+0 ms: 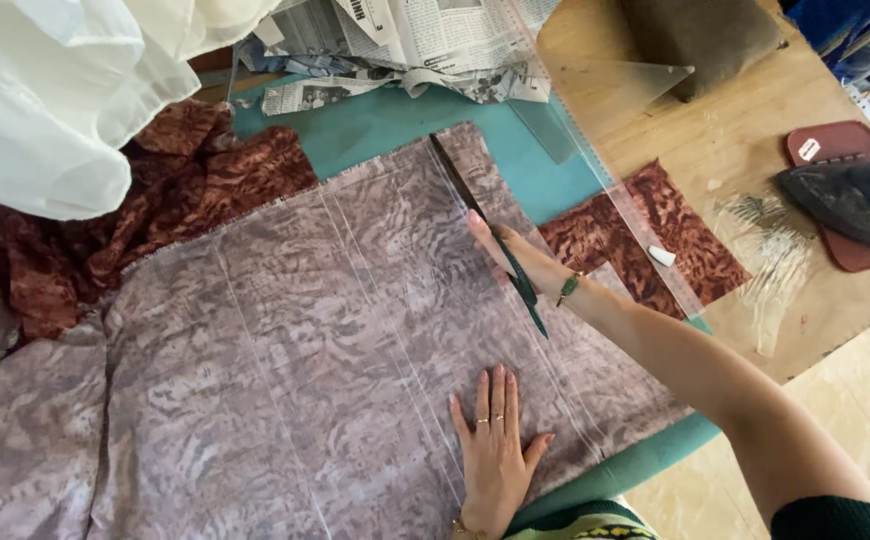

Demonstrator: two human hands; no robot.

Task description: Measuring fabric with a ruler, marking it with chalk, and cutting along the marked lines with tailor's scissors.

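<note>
I note the right hand [515, 255] pinching the dark scissors [485, 230], blades running along the mauve patterned fabric [305, 370] toward 11 o'clock, while the left hand [495, 450], at 6 o'clock of it, presses spread flat on that fabric.

We look down on a tailoring workshop: patterned fabric [285, 370] spread over a teal-covered surface [385, 125], a clear ruler [595, 90], newspaper patterns [415, 45] and an iron [845, 200].
</note>
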